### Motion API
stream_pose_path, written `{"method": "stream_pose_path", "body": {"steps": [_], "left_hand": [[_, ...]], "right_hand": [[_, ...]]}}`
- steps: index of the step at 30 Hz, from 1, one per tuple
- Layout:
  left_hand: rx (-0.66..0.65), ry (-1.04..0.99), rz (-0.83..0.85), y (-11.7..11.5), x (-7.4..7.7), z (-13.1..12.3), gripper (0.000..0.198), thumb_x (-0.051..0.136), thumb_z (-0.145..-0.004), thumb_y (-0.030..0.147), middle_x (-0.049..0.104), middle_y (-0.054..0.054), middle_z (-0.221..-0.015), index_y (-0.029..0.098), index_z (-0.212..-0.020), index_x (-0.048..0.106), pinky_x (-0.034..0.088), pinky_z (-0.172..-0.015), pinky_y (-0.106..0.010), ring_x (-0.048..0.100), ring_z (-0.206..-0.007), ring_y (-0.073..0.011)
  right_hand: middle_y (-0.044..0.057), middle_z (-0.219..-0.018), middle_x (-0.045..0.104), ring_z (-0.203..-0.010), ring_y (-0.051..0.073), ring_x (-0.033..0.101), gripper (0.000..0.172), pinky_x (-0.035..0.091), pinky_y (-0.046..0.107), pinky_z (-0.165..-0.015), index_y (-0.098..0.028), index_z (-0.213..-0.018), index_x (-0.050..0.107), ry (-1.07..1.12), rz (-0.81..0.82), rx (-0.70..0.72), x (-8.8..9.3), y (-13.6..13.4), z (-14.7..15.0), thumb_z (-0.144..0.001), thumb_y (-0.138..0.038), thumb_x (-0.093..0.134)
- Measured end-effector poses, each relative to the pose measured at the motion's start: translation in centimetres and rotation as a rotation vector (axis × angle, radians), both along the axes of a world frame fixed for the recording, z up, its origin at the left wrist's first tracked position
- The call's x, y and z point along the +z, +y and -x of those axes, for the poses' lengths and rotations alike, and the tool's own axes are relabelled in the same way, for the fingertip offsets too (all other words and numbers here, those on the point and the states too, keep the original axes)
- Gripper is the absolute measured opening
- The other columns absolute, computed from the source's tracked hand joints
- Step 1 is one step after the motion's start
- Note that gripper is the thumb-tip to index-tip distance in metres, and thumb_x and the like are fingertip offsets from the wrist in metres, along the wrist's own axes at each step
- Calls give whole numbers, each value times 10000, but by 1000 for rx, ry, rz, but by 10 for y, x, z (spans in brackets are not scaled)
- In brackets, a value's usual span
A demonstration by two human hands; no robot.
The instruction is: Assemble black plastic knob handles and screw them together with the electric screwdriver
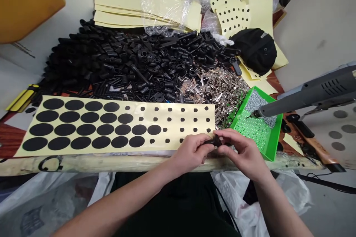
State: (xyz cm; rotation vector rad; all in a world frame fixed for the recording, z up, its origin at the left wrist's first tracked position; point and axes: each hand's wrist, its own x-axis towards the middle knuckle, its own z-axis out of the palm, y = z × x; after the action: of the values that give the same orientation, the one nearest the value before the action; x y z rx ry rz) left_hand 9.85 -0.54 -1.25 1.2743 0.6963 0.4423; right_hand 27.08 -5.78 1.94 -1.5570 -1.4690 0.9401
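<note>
At the near edge of the worktop point(111, 163), the left hand point(190, 152) and right hand point(239, 152) meet at centre, both closed on a small black plastic part point(218, 141). Fingertips of both pinch it from either side; a glint of metal shows at the part, but the fingers hide most of it and its exact form cannot be read. Neither hand is released.

Part lies between the hands, just above the worktop edge, touching neither the sheet nor the tray. Immediately behind: a yellow backing sheet point(111, 126) carrying rows of large black discs at left and small black dots at right. Its near edge lies just beyond the left hand. Right of the hands, a green tray point(274, 133) holds a grey granular patch and a field of small green-and-white studs. A grey electric screwdriver point(314, 92) hangs above it, bit tip over the tray.

Stock on hand remains large: a broad heap of black plastic parts point(133, 70) fills the middle of the worktop, merging at right into a heap of silver metal pieces point(219, 92). Farther back lie stacked yellow sheets point(144, 3) and a black pouch point(254, 50). How many parts are finished cannot be told; no finished batch can be identified.
</note>
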Motion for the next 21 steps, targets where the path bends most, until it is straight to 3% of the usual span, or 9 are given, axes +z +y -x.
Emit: {"method": "stream_pose_path", "body": {"steps": [3,5,9,12,14,17,21], "left_hand": [[-23,-25,-9,-1,0,0,147,449,-836,232,457,44,-535,171,-711,496,358,-523,-222,432,-497,-97],[1,-18,-104,-1,-1,-1,152,432,-852,223,465,40,-570,169,-735,512,357,-538,-224,443,-523,-101],[104,44,-348,-3,-1,-1,178,408,-875,200,498,18,-635,167,-742,521,358,-596,-237,466,-600,-117],[133,54,-390,-4,0,0,188,406,-881,215,540,-6,-685,165,-744,525,365,-623,-245,486,-644,-129],[128,35,-279,-4,1,1,168,439,-871,254,532,0,-665,162,-778,544,365,-602,-245,479,-621,-128],[15,-69,83,0,4,3,231,512,-846,379,472,30,-564,155,-797,542,304,-500,-223,439,-517,-107],[-148,-238,456,9,12,9,404,597,-789,530,362,67,-506,128,-777,562,178,-427,-212,397,-418,-78]], "right_hand": [[38,-802,658,-717,165,602,193,528,314,-672,-217,-956,711,-144,-94,6,5,0,4,-771,-271,696],[24,-727,618,-664,158,573,162,502,299,-618,-199,-943,686,-245,-155,-40,5,-2,12,-793,-252,657],[29,-739,602,-655,156,559,162,487,301,-614,-187,-974,641,-393,-214,-200,-4,-8,32,-831,-251,601],[44,-772,638,-656,160,582,170,507,303,-615,-187,-967,641,-349,-198,-302,-11,-12,39,-841,-291,598],[45,-766,662,-651,164,603,188,524,299,-605,-184,-948,656,-243,-147,-304,-10,-13,36,-828,-324,621],[60,-843,704,-743,181,654,240,554,308,-666,-192,-1011,673,-61,-77,-163,-2,-11,19,-830,-345,633],[79,-1010,689,-878,176,657,275,555,320,-766,-241,-1160,647,22,-178,-2,9,-6,-1,-916,-296,531]]}}
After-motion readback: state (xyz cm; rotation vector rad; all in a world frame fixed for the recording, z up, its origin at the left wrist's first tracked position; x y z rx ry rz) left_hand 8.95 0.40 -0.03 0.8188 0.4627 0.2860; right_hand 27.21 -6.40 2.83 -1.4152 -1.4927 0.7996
